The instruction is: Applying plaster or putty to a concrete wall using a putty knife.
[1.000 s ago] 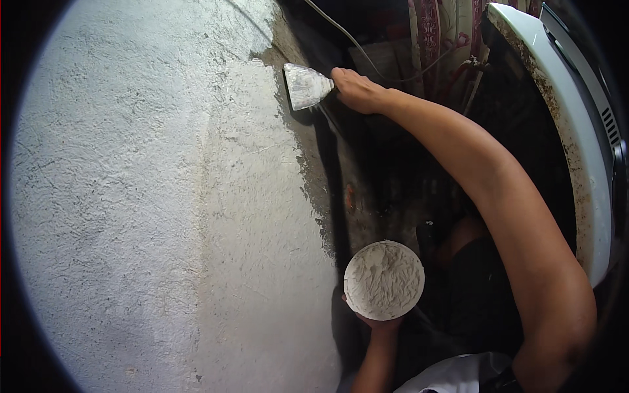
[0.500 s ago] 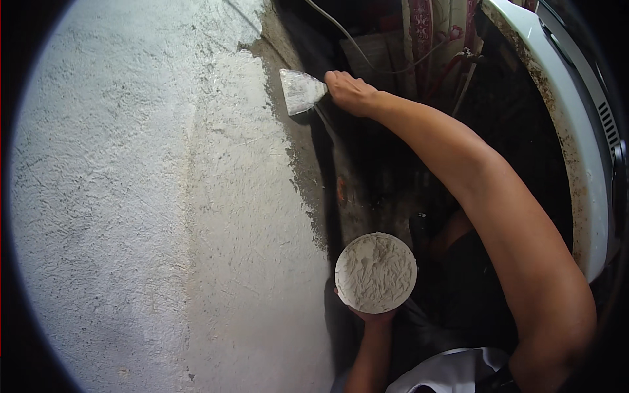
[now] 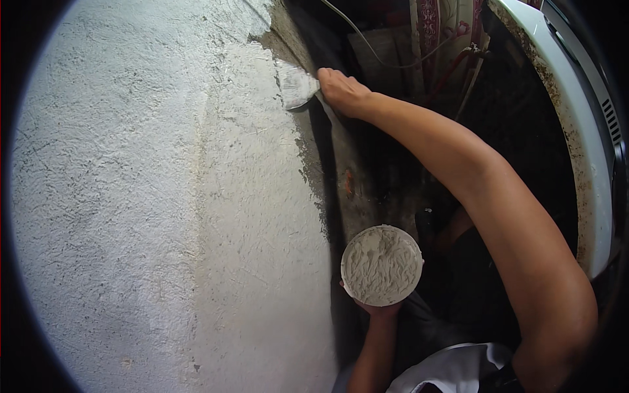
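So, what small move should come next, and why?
I'd probably have the right hand draw the scraper a little way along the ragged edge of the pale coating: its blade is at that edge, a darker strip shows beside it, and the left hand holds a tub of paste.

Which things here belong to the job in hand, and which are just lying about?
In the job:
scraper, in the right hand
tub of paste, in the left hand
white surface

Apparently just about:
cable
red-patterned material
rust-edged white panel
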The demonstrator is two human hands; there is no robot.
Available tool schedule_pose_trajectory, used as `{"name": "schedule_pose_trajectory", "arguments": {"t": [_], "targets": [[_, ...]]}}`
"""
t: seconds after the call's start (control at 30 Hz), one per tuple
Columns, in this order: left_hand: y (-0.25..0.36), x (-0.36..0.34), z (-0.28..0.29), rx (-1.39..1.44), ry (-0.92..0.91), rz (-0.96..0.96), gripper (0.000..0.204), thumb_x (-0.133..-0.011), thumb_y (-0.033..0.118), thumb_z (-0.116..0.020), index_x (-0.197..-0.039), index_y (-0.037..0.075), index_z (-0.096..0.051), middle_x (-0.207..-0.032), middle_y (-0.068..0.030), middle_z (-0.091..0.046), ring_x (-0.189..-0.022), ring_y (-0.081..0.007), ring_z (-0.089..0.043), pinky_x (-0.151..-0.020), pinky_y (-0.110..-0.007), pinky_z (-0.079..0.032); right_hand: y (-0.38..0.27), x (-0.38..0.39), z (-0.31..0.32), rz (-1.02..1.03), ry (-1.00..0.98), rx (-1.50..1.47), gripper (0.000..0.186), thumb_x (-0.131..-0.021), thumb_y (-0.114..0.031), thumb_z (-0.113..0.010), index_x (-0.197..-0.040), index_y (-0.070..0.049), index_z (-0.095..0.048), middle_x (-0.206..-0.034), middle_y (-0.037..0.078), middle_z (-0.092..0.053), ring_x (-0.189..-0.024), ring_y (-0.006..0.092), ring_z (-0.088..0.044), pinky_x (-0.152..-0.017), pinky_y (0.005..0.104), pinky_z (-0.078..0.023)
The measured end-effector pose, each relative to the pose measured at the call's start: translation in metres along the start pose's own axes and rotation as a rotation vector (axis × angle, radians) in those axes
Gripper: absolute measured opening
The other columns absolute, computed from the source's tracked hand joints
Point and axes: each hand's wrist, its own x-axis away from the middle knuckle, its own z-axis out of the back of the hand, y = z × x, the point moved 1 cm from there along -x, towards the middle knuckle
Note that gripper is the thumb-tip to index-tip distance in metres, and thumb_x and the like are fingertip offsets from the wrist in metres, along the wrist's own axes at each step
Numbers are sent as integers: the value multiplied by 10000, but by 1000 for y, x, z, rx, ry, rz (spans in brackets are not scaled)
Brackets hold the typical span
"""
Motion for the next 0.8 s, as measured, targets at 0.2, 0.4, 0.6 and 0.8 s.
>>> {"name": "schedule_pose_trajectory", "arguments": {"t": [0.2,0.4,0.6,0.8], "targets": [[0,2,10,19,77,-65,951,-908,842,-423,-1630,230,-333,-1691,-110,-285,-1543,-394,-293,-1232,-634,-283,1,16,55,-124,236,88,124,-963,-97,-510,-1050,-15,-544,-1145,185,-639,-1128,382,-621,-882,640,-484],[6,4,13,-126,119,-87,957,-884,869,-425,-1629,276,-332,-1690,-100,-285,-1537,-423,-288,-1204,-713,-265,-110,2,100,27,280,125,153,-933,-71,-535,-1058,1,-584,-1125,210,-650,-1104,390,-636,-862,577,-502],[0,-1,7,-208,201,-57,979,-850,866,-506,-1629,303,-322,-1706,-63,-256,-1562,-416,-219,-1176,-822,-116,-56,0,57,-161,168,124,188,-943,-65,-536,-1096,21,-602,-1175,222,-666,-1100,382,-660,-868,572,-521],[-3,-1,-6,-92,67,4,992,-861,888,-441,-1623,259,-348,-1674,-116,-311,-1531,-413,-301,-1212,-692,-274,-20,9,46,-273,59,118,177,-933,-56,-565,-1087,25,-597,-1203,230,-654,-1147,415,-637,-868,615,-517]]}}
